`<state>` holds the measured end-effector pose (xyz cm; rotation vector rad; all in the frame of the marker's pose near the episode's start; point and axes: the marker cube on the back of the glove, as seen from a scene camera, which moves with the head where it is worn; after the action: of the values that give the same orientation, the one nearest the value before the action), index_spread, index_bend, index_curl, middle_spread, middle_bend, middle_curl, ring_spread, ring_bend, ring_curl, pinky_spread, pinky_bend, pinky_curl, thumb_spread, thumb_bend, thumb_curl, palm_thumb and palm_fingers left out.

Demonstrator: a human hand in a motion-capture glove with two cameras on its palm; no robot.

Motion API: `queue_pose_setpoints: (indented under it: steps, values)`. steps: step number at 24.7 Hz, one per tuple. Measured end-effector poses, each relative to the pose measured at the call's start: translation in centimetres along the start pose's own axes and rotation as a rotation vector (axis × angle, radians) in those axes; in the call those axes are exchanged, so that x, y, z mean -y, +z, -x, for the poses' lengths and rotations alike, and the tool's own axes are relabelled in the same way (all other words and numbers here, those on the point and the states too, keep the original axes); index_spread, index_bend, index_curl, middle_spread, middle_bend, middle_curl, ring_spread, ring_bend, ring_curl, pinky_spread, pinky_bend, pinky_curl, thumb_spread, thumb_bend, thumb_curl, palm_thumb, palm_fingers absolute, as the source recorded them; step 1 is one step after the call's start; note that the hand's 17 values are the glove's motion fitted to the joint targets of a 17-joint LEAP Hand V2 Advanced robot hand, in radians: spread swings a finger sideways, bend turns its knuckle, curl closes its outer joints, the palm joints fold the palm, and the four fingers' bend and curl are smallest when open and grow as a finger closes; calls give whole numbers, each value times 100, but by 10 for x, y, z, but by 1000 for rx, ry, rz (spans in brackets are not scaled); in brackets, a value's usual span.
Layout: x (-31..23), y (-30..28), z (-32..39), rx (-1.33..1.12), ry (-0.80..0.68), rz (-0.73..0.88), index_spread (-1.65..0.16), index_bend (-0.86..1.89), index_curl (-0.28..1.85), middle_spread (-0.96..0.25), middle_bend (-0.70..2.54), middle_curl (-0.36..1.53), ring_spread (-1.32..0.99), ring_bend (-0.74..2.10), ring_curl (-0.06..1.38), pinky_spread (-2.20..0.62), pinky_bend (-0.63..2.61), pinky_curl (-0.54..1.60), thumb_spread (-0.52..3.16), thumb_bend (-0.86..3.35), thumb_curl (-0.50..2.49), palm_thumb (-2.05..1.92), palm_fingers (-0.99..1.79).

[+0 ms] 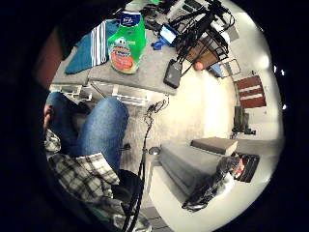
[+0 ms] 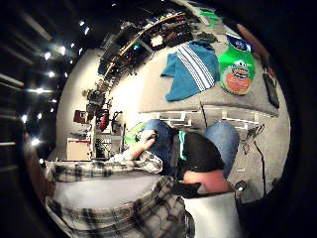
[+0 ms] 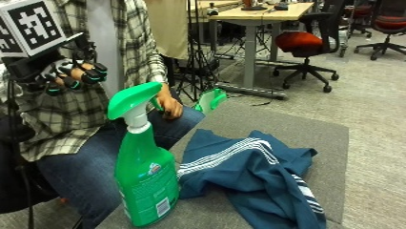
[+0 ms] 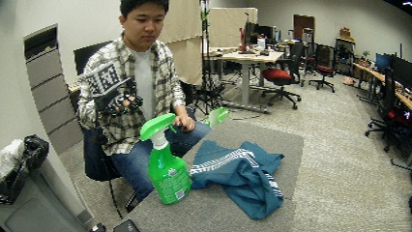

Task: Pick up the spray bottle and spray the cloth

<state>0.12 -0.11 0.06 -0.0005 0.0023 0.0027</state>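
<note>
While I sit at the grey table (image 3: 317, 138), my gloved right hand (image 3: 70, 71) is raised in front of my chest, well apart from everything on the tabletop — its fingers (image 3: 89, 72) are loosely curled and hold nothing. My bare left hand (image 3: 168, 102) rests on my thigh, near the table's edge

On the table stands the green spray bottle (image 3: 145, 179), upright, its trigger head (image 3: 133, 98) at the top and its white neck below it. Just beside the bottle lies the teal cloth (image 3: 254, 176) with white stripes, rumpled and partly folded over itself; one edge of it reaches the bottle's base, though I cannot tell whether they touch

From my palm, the bottle (image 1: 127, 43) and the cloth (image 1: 91, 46) show side by side on the table, with my jeans-clad knee (image 1: 104, 128) nearer the camera — the cloth (image 2: 193, 69) and bottle (image 2: 237, 69) appear again from the thumb side
</note>
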Motion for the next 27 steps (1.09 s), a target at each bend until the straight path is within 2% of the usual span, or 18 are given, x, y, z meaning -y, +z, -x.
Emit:
queue_pose_setpoints:
  steps: [10, 20, 27]
  values:
    - [16, 6, -13, 17, 19, 1, -31, 19, 17, -3, 20, 14, 11, 27, 12, 18, 34, 11, 85, 24, 19, 47, 29]
    - [52, 26, -58, 89, 115, 47, -32, 16, 22, -3, 18, 19, 12, 32, 17, 21, 36, 14, 103, 20, 27, 53, 32]
    - [90, 50, -92, 210, 205, -49, -30, 15, 24, -2, 19, 23, 10, 34, 21, 21, 38, 17, 108, 16, 31, 57, 32]
